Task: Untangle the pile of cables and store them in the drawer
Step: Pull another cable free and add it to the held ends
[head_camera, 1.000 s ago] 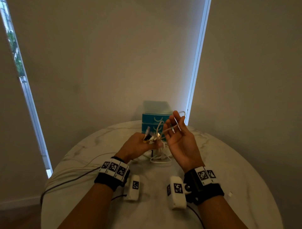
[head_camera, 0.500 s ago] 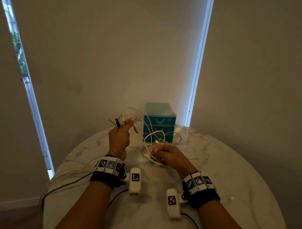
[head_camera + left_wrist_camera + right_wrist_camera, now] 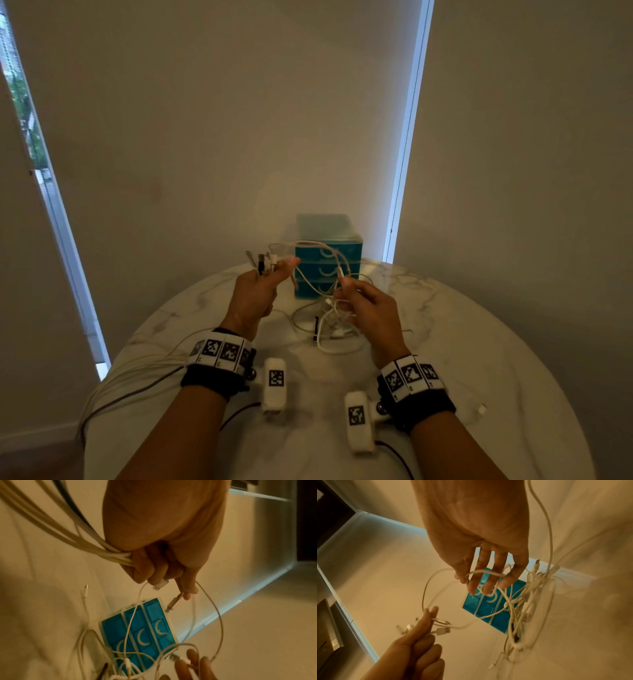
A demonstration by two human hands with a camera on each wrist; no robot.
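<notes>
- Since half a second ago, the right hand (image 3: 368, 308) has risen off the cable pile (image 3: 334, 325) and now pinches one white cable (image 3: 329, 260) near its plug, between thumb and forefinger; its other fingers are spread loosely.
- Left hand (image 3: 255, 291) stays raised over the bench (image 3: 462, 342), fist closed round a bunch of cable ends (image 3: 265, 262), thumb pressed on top.
- Several plugs stick out above that fist; a white USB plug (image 3: 160, 586) and a gold-coloured plug (image 3: 173, 603) hang below the fingers in the left wrist view.
- That white cable arcs between the two hands, in front of the drawer unit.
- Remaining tangle lies on the bench between the hands, just before the teal three-drawer unit (image 3: 327, 263).
- Drawer unit stands at the bench's far edge, all three drawers closed.
</notes>
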